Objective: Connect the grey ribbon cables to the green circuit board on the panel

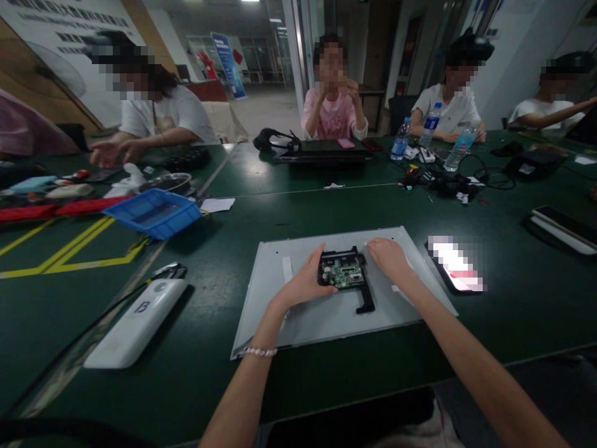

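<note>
A black plastic frame with a green circuit board (344,275) in it sits over a flat light-grey panel (261,298). My left hand (305,277) grips the frame's left side, thumb along the top and fingers at the lower edge. From the frame's lower right a black arm (366,302) sticks out toward me. Just right of the frame, my right hand (388,256) is closed with its fingertips pinched together above the panel. Whatever those fingertips hold, if anything, is too small or hidden to make out. White strips are stuck on the panel.
A phone with a lit screen (454,264) lies right of the panel. On the left are a white power bank (137,323) with a cable and a blue plastic bin (156,211). Water bottles (429,127) and cables stand farther back. Several people sit across the green table (209,398).
</note>
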Tool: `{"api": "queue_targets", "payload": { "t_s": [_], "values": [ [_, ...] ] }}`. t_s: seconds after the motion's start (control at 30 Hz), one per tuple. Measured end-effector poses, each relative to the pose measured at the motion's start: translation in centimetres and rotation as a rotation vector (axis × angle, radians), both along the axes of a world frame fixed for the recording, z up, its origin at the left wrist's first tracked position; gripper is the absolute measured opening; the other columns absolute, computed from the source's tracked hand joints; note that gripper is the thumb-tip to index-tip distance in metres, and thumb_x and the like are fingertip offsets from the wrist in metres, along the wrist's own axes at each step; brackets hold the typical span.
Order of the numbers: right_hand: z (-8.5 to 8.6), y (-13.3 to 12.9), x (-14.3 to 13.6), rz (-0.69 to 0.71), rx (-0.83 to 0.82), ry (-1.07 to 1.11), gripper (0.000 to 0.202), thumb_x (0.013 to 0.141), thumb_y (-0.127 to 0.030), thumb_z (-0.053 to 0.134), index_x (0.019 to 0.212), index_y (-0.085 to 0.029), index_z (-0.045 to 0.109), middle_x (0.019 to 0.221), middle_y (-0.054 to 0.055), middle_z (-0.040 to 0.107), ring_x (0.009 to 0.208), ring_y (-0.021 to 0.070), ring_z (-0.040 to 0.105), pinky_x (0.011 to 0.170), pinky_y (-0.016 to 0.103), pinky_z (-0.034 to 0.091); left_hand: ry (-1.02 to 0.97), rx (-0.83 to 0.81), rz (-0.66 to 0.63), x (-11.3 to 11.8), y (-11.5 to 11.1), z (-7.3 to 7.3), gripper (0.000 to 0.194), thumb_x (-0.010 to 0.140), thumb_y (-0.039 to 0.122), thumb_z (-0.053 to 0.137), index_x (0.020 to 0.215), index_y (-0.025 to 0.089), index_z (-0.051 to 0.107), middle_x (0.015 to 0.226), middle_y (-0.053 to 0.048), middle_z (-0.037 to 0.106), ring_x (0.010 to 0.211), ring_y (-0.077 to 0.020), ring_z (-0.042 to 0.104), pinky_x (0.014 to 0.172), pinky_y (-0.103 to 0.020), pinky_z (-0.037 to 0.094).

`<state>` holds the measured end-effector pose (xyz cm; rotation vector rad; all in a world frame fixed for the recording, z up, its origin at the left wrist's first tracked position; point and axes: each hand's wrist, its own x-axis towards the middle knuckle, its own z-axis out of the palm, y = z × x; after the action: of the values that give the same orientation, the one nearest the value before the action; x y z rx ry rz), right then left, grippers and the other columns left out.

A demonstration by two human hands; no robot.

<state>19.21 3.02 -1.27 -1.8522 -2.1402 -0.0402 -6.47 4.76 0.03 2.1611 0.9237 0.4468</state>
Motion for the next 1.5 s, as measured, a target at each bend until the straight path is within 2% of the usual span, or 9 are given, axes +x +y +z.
{"api": "queue_targets", "payload": {
  "t_s": [0.1,0.17,0.3,0.43,0.67,0.83,1.27,1.5],
  "values": [
    [0.6,0.5,-1.2,0.003,0.031,0.023,0.027,0.095,-0.021,0.036,0.095,-0.018,0.063,0.090,0.010,0.066,0.084,0.0204,0.061,0.072,0.030,0.043,-0.011,0.002,0.005,0.0,0.0,-0.1,0.107,0.065,0.036,0.070,0.145,0.021,0.001,0.152,-0.015,0.013,0.138,-0.0336,0.017,0.113,-0.053,0.015],
    [1.1,1.1,-2.6,0.058,0.039,0.014,0.027,0.095,-0.020,0.035,0.102,-0.018,0.061,0.095,0.010,0.066,0.087,0.0204,0.061,0.075,0.030,0.042,-0.020,0.007,0.006,0.1,0.1,-0.2,0.107,0.065,0.035,0.071,0.145,0.022,0.001,0.151,-0.014,0.013,0.137,-0.0348,0.017,0.112,-0.054,0.015],
    [1.7,2.3,-5.6,0.233,0.000,-0.062,0.024,0.092,-0.013,0.039,0.098,-0.015,0.062,0.093,0.011,0.067,0.088,0.0215,0.061,0.075,0.030,0.042,-0.024,0.017,0.005,0.1,0.1,-0.3,0.107,0.065,0.036,0.071,0.145,0.024,0.001,0.150,-0.014,0.017,0.136,-0.0357,0.019,0.112,-0.054,0.018],
    [1.6,2.8,-7.1,0.288,-0.044,-0.065,0.023,0.089,-0.012,0.042,0.092,-0.014,0.064,0.091,0.012,0.068,0.086,0.0219,0.061,0.076,0.030,0.042,-0.005,0.021,0.008,0.1,0.2,-0.6,0.109,0.064,0.037,0.071,0.145,0.023,0.000,0.150,-0.014,0.016,0.136,-0.0353,0.020,0.113,-0.053,0.018],
    [0.9,2.9,-7.1,0.257,-0.091,0.076,0.024,0.090,-0.013,0.042,0.092,-0.015,0.066,0.096,0.011,0.066,0.093,0.0193,0.059,0.082,0.029,0.042,-0.007,0.029,0.011,0.1,0.4,-1.0,0.109,0.064,0.037,0.070,0.145,0.023,-0.001,0.150,-0.014,0.016,0.137,-0.0354,0.018,0.112,-0.054,0.017],
    [0.6,3.1,-7.1,0.254,-0.087,0.125,0.024,0.089,-0.013,0.044,0.093,-0.017,0.067,0.100,0.008,0.066,0.094,0.0177,0.059,0.084,0.027,0.042,0.013,0.023,0.017,0.1,0.4,-0.9,0.110,0.063,0.040,0.071,0.145,0.020,0.000,0.150,-0.015,0.015,0.137,-0.0335,0.018,0.113,-0.050,0.017],
    [0.3,3.1,-7.7,0.241,-0.053,0.080,0.030,0.086,-0.009,0.039,0.093,-0.016,0.067,0.096,0.010,0.066,0.092,0.0200,0.058,0.081,0.027,0.043,0.020,0.029,0.014,0.1,0.2,-0.8,0.108,0.066,0.040,0.069,0.145,0.018,0.000,0.151,-0.015,0.013,0.138,-0.0330,0.017,0.114,-0.047,0.017],
    [0.2,3.0,-7.9,0.215,-0.071,0.061,0.028,0.086,-0.009,0.041,0.092,-0.015,0.067,0.095,0.010,0.066,0.089,0.0201,0.058,0.079,0.027,0.042,-0.003,0.042,0.010,0.2,0.3,-0.9,0.110,0.065,0.038,0.070,0.145,0.018,-0.001,0.150,-0.017,0.015,0.137,-0.0349,0.017,0.113,-0.051,0.017]
  ]
}}
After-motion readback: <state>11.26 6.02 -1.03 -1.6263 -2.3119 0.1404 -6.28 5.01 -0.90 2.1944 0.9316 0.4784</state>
